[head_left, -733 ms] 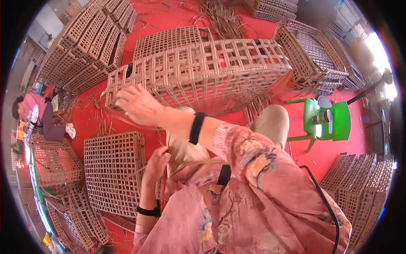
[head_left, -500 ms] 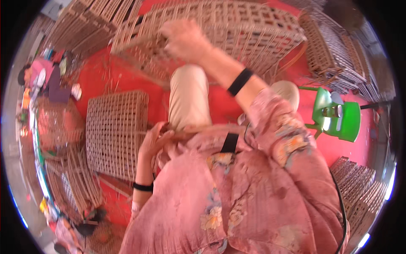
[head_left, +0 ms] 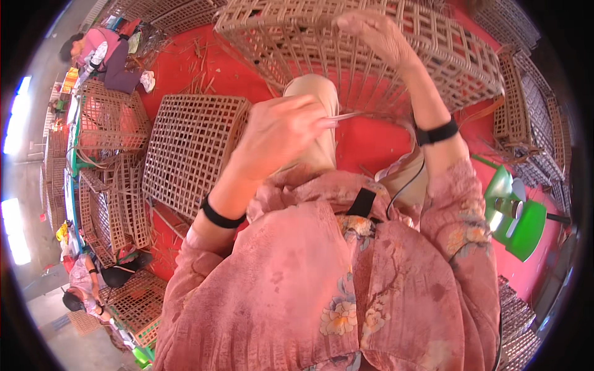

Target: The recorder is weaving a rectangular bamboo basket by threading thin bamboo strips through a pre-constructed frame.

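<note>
A large brown woven basket [head_left: 297, 38] stands tilted in front of my knees, its open lattice side facing me. My right hand [head_left: 374, 38] is at its upper edge, fingers bent over the weave; the fingertips are partly blurred. My left hand [head_left: 281, 133] is above my left thigh, closed in a pinch on a thin pale weaving strip [head_left: 344, 116]. The strip points right toward the lower edge of the basket, where its far end is hard to follow. Both wrists wear black bands.
A flat woven lattice piece [head_left: 192, 148] lies at my left. Stacked woven frames [head_left: 535, 117] stand at the right, near a green plastic stool [head_left: 526, 229] holding a jar. Two people [head_left: 102, 52] work among baskets at the far left. Scraps lie on the red floor [head_left: 232, 71].
My left hand has risen from my lap and moved right with the strip in its fingers. My right hand has moved along the basket's edge. The whole view has shifted.
</note>
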Demonstrator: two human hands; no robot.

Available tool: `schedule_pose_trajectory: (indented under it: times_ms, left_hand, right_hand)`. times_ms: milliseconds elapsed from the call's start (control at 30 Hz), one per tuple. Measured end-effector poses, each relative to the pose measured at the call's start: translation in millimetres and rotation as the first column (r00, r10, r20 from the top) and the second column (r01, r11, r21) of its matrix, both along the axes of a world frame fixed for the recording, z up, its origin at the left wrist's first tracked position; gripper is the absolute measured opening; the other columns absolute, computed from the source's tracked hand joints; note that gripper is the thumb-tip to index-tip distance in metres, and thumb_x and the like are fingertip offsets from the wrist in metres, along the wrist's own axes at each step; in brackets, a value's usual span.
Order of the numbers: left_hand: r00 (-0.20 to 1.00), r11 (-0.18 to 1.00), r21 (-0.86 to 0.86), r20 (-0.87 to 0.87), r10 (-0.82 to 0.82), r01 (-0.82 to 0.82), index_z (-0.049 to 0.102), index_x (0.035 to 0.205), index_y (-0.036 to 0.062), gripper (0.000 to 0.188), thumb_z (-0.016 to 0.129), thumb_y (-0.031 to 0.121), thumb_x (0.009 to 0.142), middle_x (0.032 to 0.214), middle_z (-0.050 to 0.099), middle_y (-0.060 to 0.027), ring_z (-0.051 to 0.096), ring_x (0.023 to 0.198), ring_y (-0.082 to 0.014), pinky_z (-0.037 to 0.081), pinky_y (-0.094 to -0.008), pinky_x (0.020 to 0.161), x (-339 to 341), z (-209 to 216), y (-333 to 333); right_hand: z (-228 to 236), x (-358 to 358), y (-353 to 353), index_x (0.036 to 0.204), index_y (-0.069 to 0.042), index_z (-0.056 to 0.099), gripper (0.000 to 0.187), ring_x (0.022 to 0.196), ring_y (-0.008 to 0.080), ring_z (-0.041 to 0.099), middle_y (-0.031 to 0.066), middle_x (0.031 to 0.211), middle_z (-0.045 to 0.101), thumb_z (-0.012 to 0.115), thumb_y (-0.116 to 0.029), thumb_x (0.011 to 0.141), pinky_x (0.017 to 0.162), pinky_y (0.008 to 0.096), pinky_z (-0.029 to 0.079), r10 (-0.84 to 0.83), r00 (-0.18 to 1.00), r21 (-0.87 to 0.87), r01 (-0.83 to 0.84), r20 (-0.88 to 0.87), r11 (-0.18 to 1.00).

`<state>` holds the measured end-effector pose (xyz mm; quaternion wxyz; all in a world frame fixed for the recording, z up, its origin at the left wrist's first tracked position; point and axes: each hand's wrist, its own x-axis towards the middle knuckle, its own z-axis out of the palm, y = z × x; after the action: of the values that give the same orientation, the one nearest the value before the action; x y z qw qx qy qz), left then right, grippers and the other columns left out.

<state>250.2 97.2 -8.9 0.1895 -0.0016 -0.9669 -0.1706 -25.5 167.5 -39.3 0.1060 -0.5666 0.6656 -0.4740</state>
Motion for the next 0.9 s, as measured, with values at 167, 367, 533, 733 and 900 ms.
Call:
schedule_pose_trajectory:
  times_ms: [167,367,533,733,900]
  left_hand:
    - [0.980,0.999,0.032,-0.200,0.025,-0.019,0.065,0.088,0.0055,0.019,0.069,0.024,0.087,0.080,0.064,-0.0076,0.064,0.071,-0.0289,0.050,-0.0372,0.062,-66.4,7.5,0.2]
    - [0.997,0.976,0.218,-0.058,0.042,-0.029,0.064,0.096,0.0031,0.035,0.074,0.035,0.084,0.087,0.064,-0.0079,0.063,0.073,-0.0210,0.049,-0.0344,0.065,-75.7,15.1,-25.6]
    - [0.990,0.937,0.349,0.134,-0.040,-0.009,0.063,0.116,0.0047,0.059,0.077,0.048,0.078,0.109,0.055,-0.0050,0.053,0.071,-0.0138,0.046,-0.0276,0.068,-83.6,0.0,-69.2]
    - [0.975,0.933,0.335,0.124,-0.185,0.134,0.062,0.117,0.0061,0.044,0.075,0.024,0.079,0.117,0.055,-0.0052,0.054,0.081,-0.0133,0.046,-0.0263,0.067,-61.5,-3.4,-71.8]
    - [0.961,0.947,0.319,0.270,-0.061,-0.030,0.067,0.102,0.0039,0.036,0.078,0.018,0.071,0.110,0.058,-0.0090,0.058,0.093,-0.0221,0.048,-0.0318,0.076,-20.3,-11.6,-73.8]
  right_hand:
    - [12.7,36.1,35.1,0.102,0.000,0.068,0.048,0.095,0.0244,0.064,0.0114,0.092,0.068,0.055,-0.046,0.097,0.090,0.0360,0.050,0.244,0.859,-0.113,-0.216,0.451,0.970]
    - [0.4,61.7,47.5,0.093,-0.001,0.071,0.031,0.092,0.0272,0.063,0.0098,0.091,0.069,0.066,-0.032,0.092,0.085,0.0398,0.049,0.123,0.954,-0.166,-0.079,0.274,0.983]
    - [-0.3,60.9,39.0,0.074,-0.006,0.070,0.028,0.089,0.0310,0.063,0.0104,0.083,0.067,0.068,-0.031,0.086,0.080,0.0409,0.050,0.020,0.982,-0.160,-0.050,-0.187,0.986]
    - [-10.1,82.9,41.3,0.079,-0.003,0.068,0.028,0.090,0.0299,0.062,0.0094,0.087,0.066,0.072,-0.030,0.083,0.083,0.0408,0.049,0.083,0.985,-0.126,-0.102,-0.148,0.987]
    - [-40.0,138.1,28.4,0.077,-0.004,0.065,0.026,0.089,0.0302,0.062,0.0102,0.084,0.065,0.073,-0.029,0.081,0.085,0.0442,0.046,0.075,0.996,-0.254,-0.087,-0.057,0.963]
